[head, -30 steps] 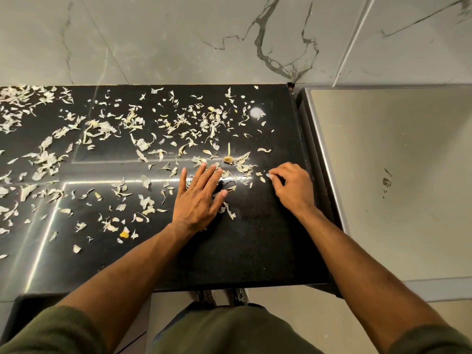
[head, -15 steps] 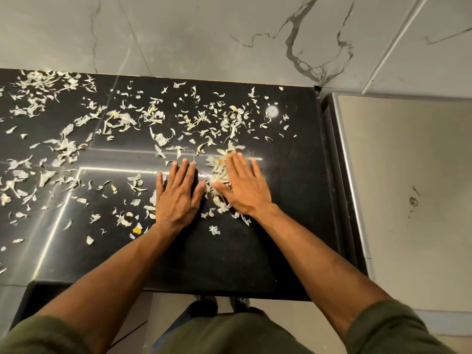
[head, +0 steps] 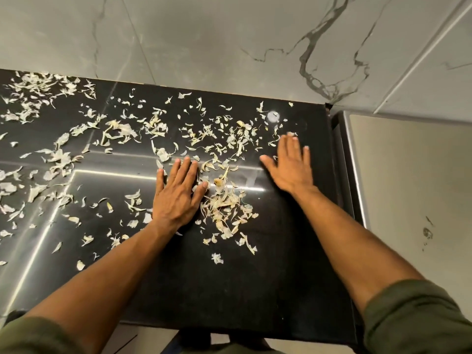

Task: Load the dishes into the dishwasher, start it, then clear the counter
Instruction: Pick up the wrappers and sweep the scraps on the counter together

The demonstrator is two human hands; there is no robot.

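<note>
Left grip (head: pixel 178 198) is flat: palm down on the surface (head: pixel 229 290), fingers straight and together, holding nothing. Its thumb edge touches the pile (head: pixel 224 210), which reads as a backstop for scraps to bank against. Right grip (head: pixel 290 166) is also spread and flat, empty and motion-blurred, near the far right corner. Can't tell if it touches the surface. It sits outboard of the loose scraps, so my read is it's the sweeping side and an inward pull would drive them toward the left grip. Big to small: the marble wall (head: pixel 204 47) backs everything. The black glossy surface fills most of the view and is the thing being cleared, so this looks like the last leg of the task. No dishes in view. A steel top (head: pixel 408 187) butts against its right edge; can't tell if that's the dishwasher. Peels (head: pixel 217 134), dry and papery, are scattered from the far left to the right corner, densest along the back. The pile lies between the two grips, nearer the left, and is only a small share of the total. Most of the left half looks untouched. Risk: the peels are light, so a fast sweep may scatter them or push them off the front edge or into the gap by the steel top. No bin or cloth visible, so they'll likely have to be scooped up by hand.
</note>
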